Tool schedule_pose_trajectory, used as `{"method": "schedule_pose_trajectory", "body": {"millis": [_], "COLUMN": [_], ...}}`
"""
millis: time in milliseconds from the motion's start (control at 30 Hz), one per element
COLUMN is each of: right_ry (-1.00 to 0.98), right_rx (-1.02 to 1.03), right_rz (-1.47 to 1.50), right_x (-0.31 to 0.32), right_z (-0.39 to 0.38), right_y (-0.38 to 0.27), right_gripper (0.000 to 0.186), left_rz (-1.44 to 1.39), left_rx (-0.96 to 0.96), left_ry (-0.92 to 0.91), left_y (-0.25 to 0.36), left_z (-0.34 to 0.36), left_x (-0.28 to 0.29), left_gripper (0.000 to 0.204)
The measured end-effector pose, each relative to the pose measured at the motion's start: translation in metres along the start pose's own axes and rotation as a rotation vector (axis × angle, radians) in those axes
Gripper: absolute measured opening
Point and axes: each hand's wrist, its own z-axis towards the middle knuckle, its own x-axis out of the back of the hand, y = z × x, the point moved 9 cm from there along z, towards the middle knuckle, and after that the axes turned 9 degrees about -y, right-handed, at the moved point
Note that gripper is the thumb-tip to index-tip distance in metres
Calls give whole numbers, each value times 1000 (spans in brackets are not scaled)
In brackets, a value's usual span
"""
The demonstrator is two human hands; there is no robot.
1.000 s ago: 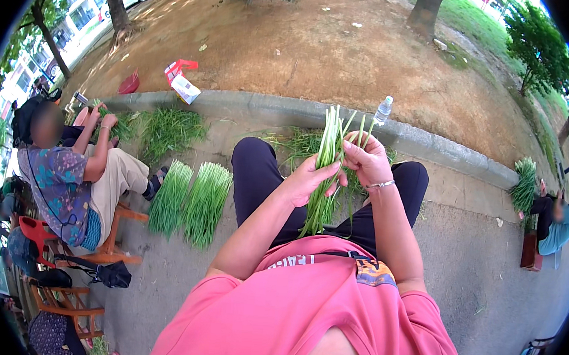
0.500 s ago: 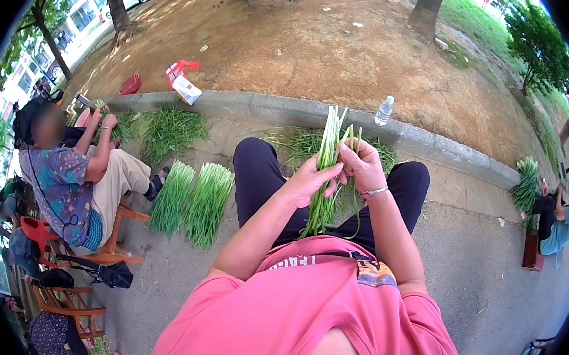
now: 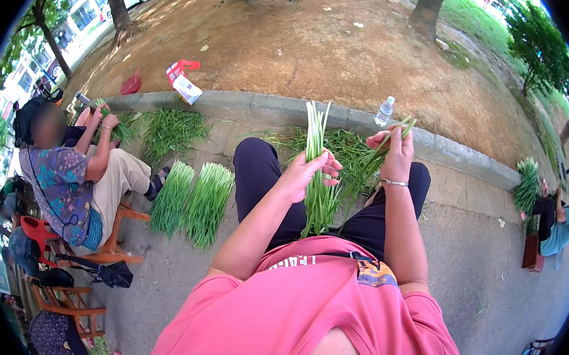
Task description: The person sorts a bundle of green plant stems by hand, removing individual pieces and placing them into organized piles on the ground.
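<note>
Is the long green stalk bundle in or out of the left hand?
In: left hand holds the bundle, pale ends above, leaves below.

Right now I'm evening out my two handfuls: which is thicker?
The bunch in your left hand; your right hand holds far fewer stalks.

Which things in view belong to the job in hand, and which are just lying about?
In the job:
- left hand gripping a chive-like bundle
- right hand pinching loose stalks
- probably the two laid-out bundles at left

Apparently just lying about:
- clear plastic bottle
- red-and-white package
- dark red container
</note>
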Motion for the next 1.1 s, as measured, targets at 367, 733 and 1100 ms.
{"method": "schedule_pose_trajectory", "body": {"millis": [367, 733, 1100], "right_ry": [-297, -276, -131], "right_rx": [-271, -263, -146], "right_rz": [119, 330, 338], "right_x": [-58, -49, -20], "right_z": [-19, -20, -8], "right_y": [26, 34, 24], "right_gripper": [13, 10, 14], "left_rz": [-75, -32, -107], "left_rx": [155, 21, -91], "left_ry": [-203, -47, 104], "left_y": [-12, -4, 4], "left_z": [-3, 0, -2], "left_x": [-32, -16, 4], "left_gripper": [17, 21, 12]}}
